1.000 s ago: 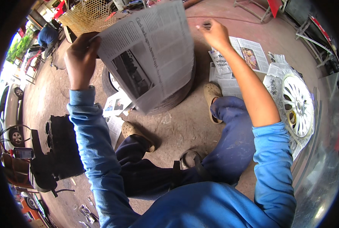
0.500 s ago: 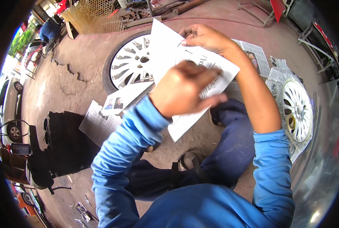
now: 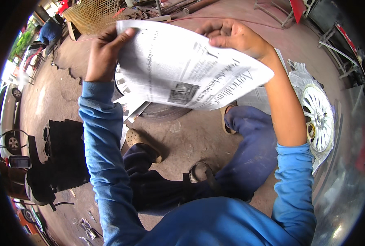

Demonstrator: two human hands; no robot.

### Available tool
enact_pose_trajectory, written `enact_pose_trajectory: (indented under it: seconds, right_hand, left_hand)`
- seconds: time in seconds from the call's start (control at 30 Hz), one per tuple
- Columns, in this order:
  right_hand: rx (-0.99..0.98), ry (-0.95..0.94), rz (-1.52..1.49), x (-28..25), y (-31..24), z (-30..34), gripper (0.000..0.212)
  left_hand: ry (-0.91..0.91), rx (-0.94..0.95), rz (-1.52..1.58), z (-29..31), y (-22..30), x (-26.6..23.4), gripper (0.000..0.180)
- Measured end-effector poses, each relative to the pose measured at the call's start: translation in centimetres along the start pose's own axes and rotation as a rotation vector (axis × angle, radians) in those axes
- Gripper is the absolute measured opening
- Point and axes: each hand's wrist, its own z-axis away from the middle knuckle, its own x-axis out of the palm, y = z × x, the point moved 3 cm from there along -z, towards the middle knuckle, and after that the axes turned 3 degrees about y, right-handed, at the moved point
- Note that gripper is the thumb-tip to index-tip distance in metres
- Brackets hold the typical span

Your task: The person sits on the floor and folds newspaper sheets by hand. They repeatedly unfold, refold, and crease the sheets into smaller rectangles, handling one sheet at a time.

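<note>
A sheet of newspaper (image 3: 170, 67) is stretched between my two raised hands, above a wheel on the floor. My left hand (image 3: 108, 51) pinches its left top corner, thumb on the near side. My right hand (image 3: 233, 39) grips the upper edge further right, fingers curled behind the paper. The sheet bows and its right corner droops by my right forearm. Below it, the tire (image 3: 162, 111) shows at its near side, while most of the white rim is hidden. More newspaper (image 3: 252, 97) lies beside that wheel.
To the right, a white multi-spoke wheel rim (image 3: 318, 117) rests on newspaper. A black panel (image 3: 68, 153) stands at my left. My feet in tan clogs (image 3: 139, 141) are on the concrete floor. A person in blue (image 3: 50, 33) crouches far left; cars (image 3: 10, 115) are beyond.
My left hand has swung from across the sheet to its upper left corner. The newspaper has spread out wider between both hands and now covers most of the wheel.
</note>
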Motion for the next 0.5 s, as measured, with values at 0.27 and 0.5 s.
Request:
enact_pose_trajectory:
  seconds: [0.27, 0.5]
  right_hand:
    - [-0.193, 0.283, -0.368, -3.5, 1.1, 0.8, 0.062]
    - [-0.014, 0.661, 0.179, -2.8, 2.8, -0.3, 0.021]
  left_hand:
    - [0.362, 0.016, 0.055, 0.0, 0.8, -4.0, 0.025]
    - [0.374, 0.059, 0.205, -0.6, -0.3, -5.1, 0.026]
